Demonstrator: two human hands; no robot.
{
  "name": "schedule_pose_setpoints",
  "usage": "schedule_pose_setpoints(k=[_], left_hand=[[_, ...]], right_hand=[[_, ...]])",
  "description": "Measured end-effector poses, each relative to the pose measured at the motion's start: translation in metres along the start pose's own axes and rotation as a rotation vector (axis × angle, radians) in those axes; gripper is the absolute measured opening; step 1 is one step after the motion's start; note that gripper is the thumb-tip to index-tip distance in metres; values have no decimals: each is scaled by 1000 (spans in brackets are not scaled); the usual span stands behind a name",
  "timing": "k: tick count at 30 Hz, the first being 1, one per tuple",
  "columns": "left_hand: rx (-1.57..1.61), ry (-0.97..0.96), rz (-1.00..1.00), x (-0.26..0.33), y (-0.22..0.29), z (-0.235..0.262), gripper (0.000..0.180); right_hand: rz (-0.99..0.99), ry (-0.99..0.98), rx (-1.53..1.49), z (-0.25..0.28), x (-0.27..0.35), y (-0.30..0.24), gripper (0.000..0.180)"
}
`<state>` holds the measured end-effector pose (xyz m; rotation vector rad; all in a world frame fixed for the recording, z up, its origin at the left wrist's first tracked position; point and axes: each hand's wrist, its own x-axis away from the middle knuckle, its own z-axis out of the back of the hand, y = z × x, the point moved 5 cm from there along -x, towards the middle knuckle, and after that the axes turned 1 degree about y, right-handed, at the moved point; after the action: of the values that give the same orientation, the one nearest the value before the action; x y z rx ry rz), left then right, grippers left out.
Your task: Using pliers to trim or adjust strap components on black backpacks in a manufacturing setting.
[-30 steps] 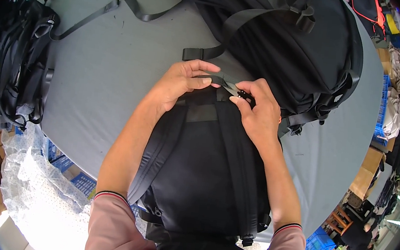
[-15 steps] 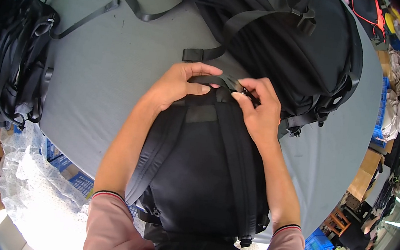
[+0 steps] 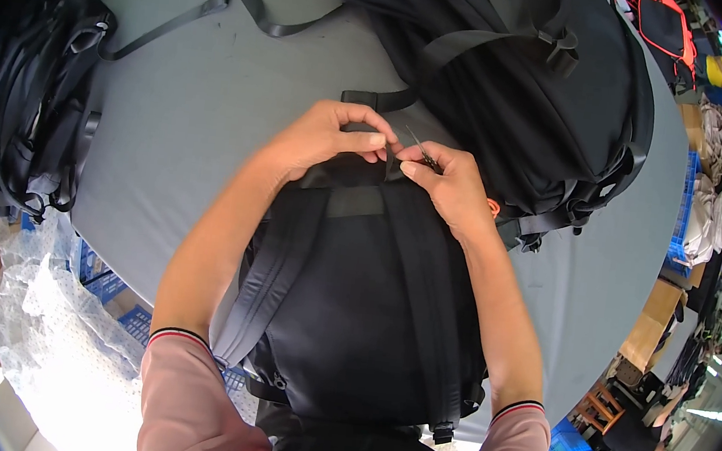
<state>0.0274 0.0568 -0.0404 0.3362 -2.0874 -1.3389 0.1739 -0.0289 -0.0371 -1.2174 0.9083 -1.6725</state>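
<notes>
Black backpack lies strap side up on the grey surface, between the forearms, top end away from the wearer; larger black bag just beyond it. Left hand pinches black webbing at the top of the backpack, thumb against fingers. Right hand is closed around small dark snips, thin blade pointing up and away, fingertips right beside the webbing.

For good handling, I'd want the webbing taut and flat, the blade angled off the left fingertips, which look very close, and the tip clear of the stitching and shoulder straps. Small, controlled finger moves seem best; whether the blades are apart, can't tell.

Writing: pale mark low on the backpack's left edge, print or hardware unclear, unreadable. No legible brand or label on either bag.
</notes>
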Motion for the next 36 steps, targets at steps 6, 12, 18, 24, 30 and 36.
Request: schedule_pose_setpoints(k=[6, 12, 18, 24, 30, 36], left_hand=[[10, 121, 111, -3, -7, -3, 19], [25, 203, 146, 2, 4, -10, 16], [5, 205, 159, 3, 5, -11, 17], [17, 206, 181, 2, 1, -8, 20], [40, 208, 195, 1, -1, -9, 19], [43, 204, 200, 0, -3, -9, 19]], right_hand=[[124, 179, 227, 3, 24, -32, 18], [526, 170, 838, 7, 45, -77, 22], [718, 199, 1017, 1, 46, -90, 15], [777, 203, 1024, 1, 52, -90, 14], [821, 255, 1043, 0, 47, -91, 14], [849, 218, 1110, -2, 44, -89, 12]])
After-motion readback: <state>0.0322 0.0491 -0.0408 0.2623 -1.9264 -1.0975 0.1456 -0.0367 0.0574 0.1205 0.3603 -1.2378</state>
